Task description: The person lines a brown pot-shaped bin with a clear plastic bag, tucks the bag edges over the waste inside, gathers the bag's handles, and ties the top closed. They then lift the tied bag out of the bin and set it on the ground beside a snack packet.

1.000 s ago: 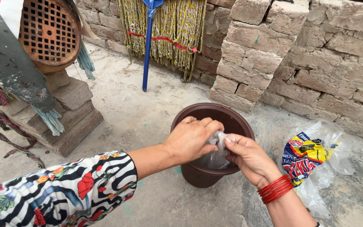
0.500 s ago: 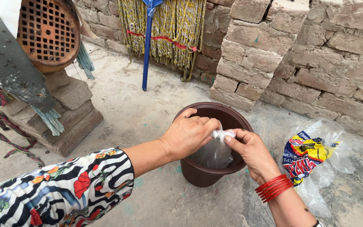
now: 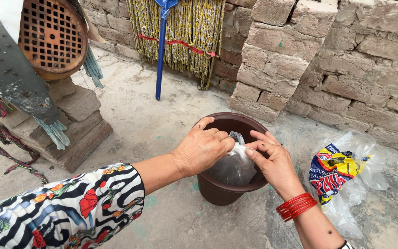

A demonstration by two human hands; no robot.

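Bag neck drawn tighter
The left hand (image 3: 202, 150) and right hand (image 3: 272, 161) have closed in, pinching the clear plastic bag (image 3: 234, 167) higher, toward 12 o'clock.

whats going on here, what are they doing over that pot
A person holds a small clear plastic bag over a brown plastic pot on the concrete ground. The left hand and right hand both pinch the bag's gathered top. A larger clear bag with a colourful packet lies to the right, by the brick wall.
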